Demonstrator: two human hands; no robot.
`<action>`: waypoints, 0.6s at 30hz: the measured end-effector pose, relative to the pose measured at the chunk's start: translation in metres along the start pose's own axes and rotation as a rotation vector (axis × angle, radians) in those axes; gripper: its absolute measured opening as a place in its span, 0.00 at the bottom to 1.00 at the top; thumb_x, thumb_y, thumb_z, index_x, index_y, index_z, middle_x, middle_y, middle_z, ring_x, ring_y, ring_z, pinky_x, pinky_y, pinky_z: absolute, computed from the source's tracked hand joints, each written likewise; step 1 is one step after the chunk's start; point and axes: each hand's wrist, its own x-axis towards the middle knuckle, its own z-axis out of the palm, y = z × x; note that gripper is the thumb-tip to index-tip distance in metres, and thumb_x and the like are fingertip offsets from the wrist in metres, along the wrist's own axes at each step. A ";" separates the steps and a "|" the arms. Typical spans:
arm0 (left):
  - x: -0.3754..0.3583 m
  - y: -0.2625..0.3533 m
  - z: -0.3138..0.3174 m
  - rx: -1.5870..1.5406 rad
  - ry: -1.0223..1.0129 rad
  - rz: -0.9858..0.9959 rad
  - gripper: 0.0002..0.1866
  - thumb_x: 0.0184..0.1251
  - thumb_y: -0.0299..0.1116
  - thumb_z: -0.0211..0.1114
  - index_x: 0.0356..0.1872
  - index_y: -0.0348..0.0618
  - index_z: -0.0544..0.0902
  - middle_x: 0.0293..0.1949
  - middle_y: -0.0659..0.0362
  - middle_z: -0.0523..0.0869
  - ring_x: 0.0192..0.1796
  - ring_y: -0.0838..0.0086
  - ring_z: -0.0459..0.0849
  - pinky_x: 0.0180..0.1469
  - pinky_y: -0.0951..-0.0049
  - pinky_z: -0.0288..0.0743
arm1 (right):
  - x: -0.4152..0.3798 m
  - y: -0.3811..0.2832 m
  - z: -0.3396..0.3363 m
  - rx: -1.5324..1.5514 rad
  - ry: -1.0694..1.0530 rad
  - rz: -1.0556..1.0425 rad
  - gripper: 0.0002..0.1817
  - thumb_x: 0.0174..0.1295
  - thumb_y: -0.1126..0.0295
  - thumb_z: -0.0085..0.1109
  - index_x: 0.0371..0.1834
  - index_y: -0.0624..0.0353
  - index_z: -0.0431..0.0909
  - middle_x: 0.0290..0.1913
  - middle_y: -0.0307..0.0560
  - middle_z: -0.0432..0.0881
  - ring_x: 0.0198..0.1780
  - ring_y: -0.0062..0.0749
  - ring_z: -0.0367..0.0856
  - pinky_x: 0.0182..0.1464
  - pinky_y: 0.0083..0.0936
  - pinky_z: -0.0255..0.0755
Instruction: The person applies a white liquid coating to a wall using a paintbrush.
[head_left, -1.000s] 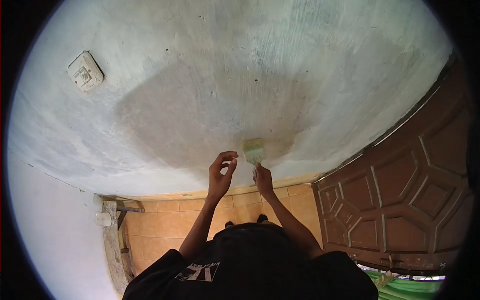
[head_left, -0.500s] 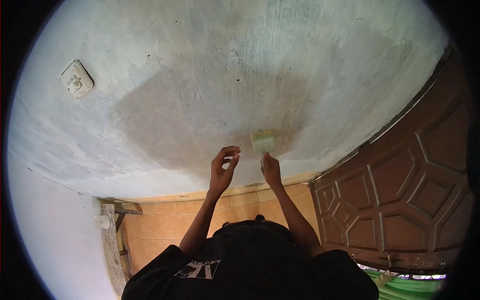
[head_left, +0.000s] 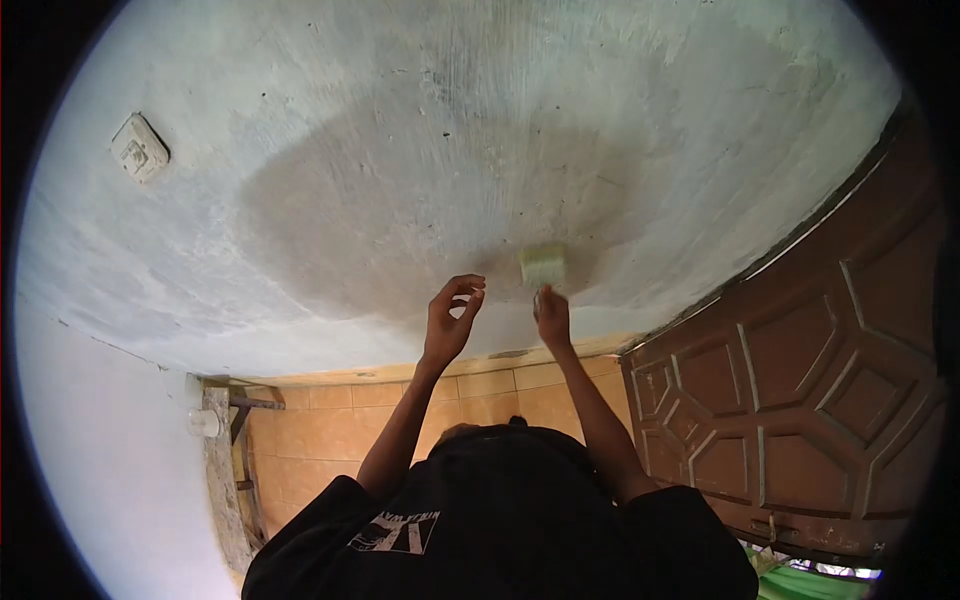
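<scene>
My right hand (head_left: 553, 318) is closed round the handle of a wide paintbrush (head_left: 543, 266). Pale yellowish-green bristles point up and press against the wall (head_left: 420, 190), inside a darker, damp-looking patch. The hand covers most of the handle. To its left, my left hand (head_left: 452, 318) is raised close to the same wall, fingers loosely curved and the thumb bent towards them, with a gap between. I see nothing clearly held in it.
A dirty switch plate (head_left: 140, 148) sits on the wall at upper left. On the right stands a brown panelled door (head_left: 790, 390). Orange tiles (head_left: 330, 420) cover the floor below. A worn wooden bench (head_left: 228, 480) with a white cup-like object (head_left: 204, 423) is at lower left.
The brush and my right hand have shifted slightly right and up along the wall, and the brush stands straighter. My left hand has risen a little. The view has tilted slightly.
</scene>
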 end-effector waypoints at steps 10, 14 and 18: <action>-0.038 -0.036 0.026 -0.020 -0.008 -0.249 0.10 0.70 0.35 0.61 0.48 0.44 0.81 0.40 0.63 0.85 0.43 0.79 0.82 0.43 0.75 0.74 | -0.018 -0.003 -0.011 0.114 0.046 0.151 0.26 0.76 0.55 0.40 0.16 0.54 0.61 0.14 0.32 0.59 0.17 0.19 0.56 0.21 0.26 0.53; -0.037 -0.036 0.031 -0.029 -0.010 -0.256 0.10 0.70 0.35 0.61 0.48 0.44 0.81 0.40 0.63 0.85 0.42 0.79 0.82 0.42 0.75 0.75 | 0.001 0.010 -0.014 0.183 0.033 0.141 0.26 0.76 0.56 0.39 0.16 0.53 0.61 0.14 0.31 0.58 0.17 0.18 0.56 0.21 0.25 0.52; -0.041 -0.038 0.036 -0.049 -0.015 -0.265 0.10 0.70 0.34 0.61 0.48 0.43 0.81 0.40 0.63 0.85 0.43 0.79 0.82 0.42 0.75 0.75 | -0.039 0.045 -0.019 0.095 0.007 0.266 0.25 0.76 0.55 0.40 0.18 0.53 0.61 0.14 0.31 0.56 0.17 0.16 0.55 0.20 0.22 0.51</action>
